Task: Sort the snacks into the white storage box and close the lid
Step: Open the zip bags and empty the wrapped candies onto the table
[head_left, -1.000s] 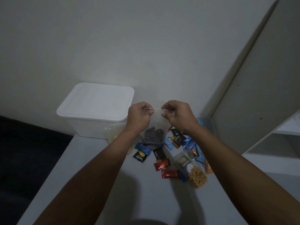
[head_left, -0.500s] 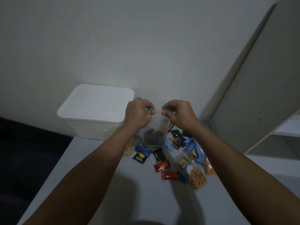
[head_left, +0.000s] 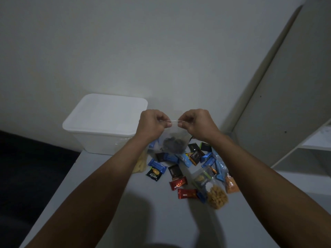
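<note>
Item held: one clear zip bag [head_left: 172, 140] with dark pieces in its bottom, hanging above the table over the far end of the snack pile. Your left hand [head_left: 151, 125] pinches the top strip at one end, your right hand [head_left: 196, 123] pinches the other end, fingers curled, strip stretched between them.

White storage box [head_left: 100, 140]: far left of the grey table [head_left: 111, 221], against the wall, lid [head_left: 107, 113] on.

Loose snacks below and right of the bag: blue wrappers [head_left: 157, 165], dark wrappers [head_left: 175, 171], two red wrappers [head_left: 179, 183], a black "nextar" packet [head_left: 153, 174], a bag of tan nuts [head_left: 216, 196], an orange-filled bag [head_left: 231, 183]. A pale yellow bag [head_left: 140, 163] lies partly under your left forearm.

White shelving [head_left: 311, 144] at right.
</note>
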Motion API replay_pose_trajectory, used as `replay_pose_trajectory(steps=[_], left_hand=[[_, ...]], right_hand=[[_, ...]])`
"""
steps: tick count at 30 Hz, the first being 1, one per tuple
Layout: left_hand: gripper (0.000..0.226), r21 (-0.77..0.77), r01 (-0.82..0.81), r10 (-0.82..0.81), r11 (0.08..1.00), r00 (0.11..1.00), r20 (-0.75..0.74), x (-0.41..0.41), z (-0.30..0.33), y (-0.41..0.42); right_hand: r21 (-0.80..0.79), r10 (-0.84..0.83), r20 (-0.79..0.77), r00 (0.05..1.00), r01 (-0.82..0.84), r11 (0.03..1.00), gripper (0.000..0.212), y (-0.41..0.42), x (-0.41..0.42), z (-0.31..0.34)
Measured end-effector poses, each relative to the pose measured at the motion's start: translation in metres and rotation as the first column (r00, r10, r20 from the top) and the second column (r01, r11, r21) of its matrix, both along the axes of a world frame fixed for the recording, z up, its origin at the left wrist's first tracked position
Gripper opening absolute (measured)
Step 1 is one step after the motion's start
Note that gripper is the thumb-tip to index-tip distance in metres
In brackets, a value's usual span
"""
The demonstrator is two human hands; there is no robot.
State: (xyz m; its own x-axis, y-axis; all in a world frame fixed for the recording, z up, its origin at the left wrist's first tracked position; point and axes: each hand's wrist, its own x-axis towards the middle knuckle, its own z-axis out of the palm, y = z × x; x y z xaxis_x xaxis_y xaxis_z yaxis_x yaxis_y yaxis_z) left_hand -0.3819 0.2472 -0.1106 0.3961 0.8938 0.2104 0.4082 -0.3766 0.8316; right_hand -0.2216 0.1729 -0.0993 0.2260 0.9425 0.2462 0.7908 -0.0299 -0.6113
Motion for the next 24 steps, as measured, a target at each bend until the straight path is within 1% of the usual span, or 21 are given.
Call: replay_pose_trajectory(steps=[3,6,8,12,16,18,21,24], left_hand=[[0.011,-0.027,0.038,-0.037,0.999,0.999,0.033,0.0,-0.004,0.0],[0.01,-0.028,0.006,-0.004,1.0,0.997,0.079,-0.001,-0.007,0.004],[0.008,-0.039,-0.018,0.02,0.999,0.998,0.067,-0.002,-0.007,0.004],[0.01,-0.055,0.013,-0.012,0.998,1.0,0.013,0.001,-0.003,-0.001],[0.013,-0.083,0.049,-0.045,0.995,0.998,0.046,0.004,-0.001,-0.003],[0.008,-0.109,0.049,-0.043,0.993,0.997,0.056,0.003,-0.002,-0.003],[0.006,-0.099,0.022,-0.018,0.995,0.999,0.042,0.001,-0.003,0.0],[0.007,-0.096,-0.006,0.015,0.995,0.996,0.087,-0.002,-0.003,0.004]], right_hand=[[0.019,-0.037,0.07,0.997,0.036,0.999,0.009,0.0,0.001,-0.004],[0.061,-0.083,0.04,0.996,0.081,0.995,0.01,-0.001,0.004,-0.007],[0.054,-0.064,0.042,0.997,0.061,0.997,0.011,-0.002,0.004,-0.007],[0.015,-0.017,0.122,0.992,0.015,1.0,0.011,-0.001,0.0,-0.007],[0.023,-0.081,0.163,0.983,0.078,0.997,0.006,0.002,-0.001,-0.012],[0.01,-0.079,0.125,0.989,0.078,0.997,0.008,0.002,-0.001,-0.014],[-0.067,-0.027,0.016,0.999,0.028,0.997,0.014,0.0,0.001,-0.008],[-0.146,-0.001,-0.017,1.0,-0.001,0.989,0.018,-0.002,0.008,-0.005]])
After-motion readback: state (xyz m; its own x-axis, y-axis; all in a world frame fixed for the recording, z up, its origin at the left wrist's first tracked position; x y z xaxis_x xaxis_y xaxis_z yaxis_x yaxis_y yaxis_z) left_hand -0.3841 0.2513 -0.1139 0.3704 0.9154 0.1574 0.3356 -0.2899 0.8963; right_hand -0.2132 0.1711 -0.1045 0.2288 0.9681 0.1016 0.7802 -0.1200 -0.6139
